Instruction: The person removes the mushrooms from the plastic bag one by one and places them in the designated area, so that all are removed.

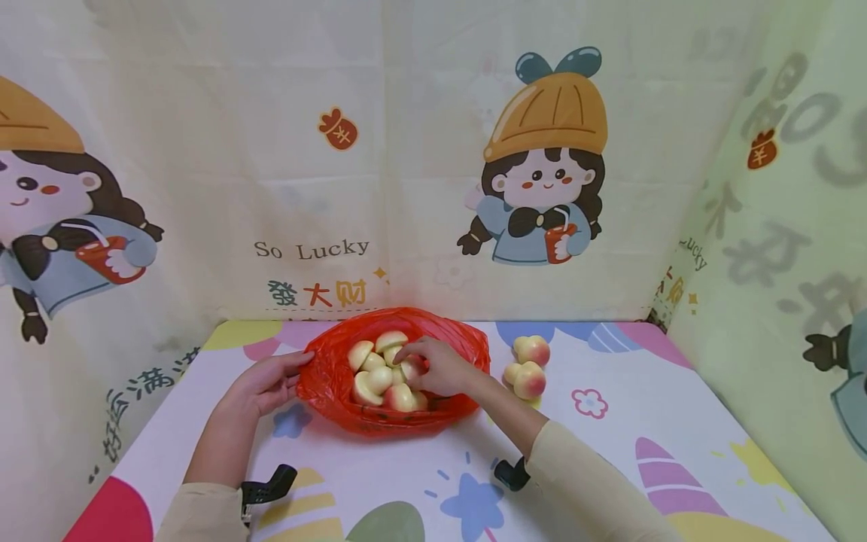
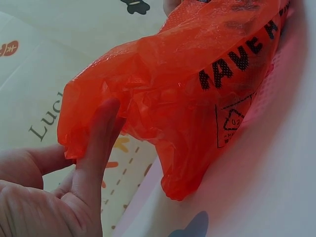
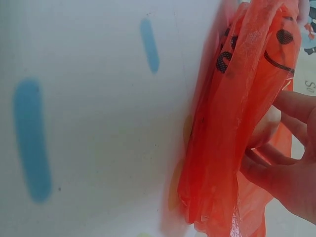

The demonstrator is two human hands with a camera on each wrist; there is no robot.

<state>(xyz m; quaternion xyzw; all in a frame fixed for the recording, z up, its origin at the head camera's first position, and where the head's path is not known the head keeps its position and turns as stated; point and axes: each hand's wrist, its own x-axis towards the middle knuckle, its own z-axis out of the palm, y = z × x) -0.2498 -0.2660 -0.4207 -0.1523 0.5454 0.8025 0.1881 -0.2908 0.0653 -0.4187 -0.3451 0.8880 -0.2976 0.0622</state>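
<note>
Right hand: inside the mouth of the red bag, fingers and thumb curled round one piece (image 1: 443,367).
Held piece: directly under the right fingertips, at the right side of the pile (image 3: 267,129); its long axis cannot be told.
Pile: cream-and-pink pieces (image 1: 400,399) in the bag, lying left of the right hand.
Red bag: long axis left to right, mouth upward (image 1: 339,410).
Left hand: pinches the bag's left edge, apart from the pile (image 1: 266,382).
Loose pieces: on the desk (image 1: 555,467), just right of the bag (image 1: 530,381); right hand nearer.
</note>
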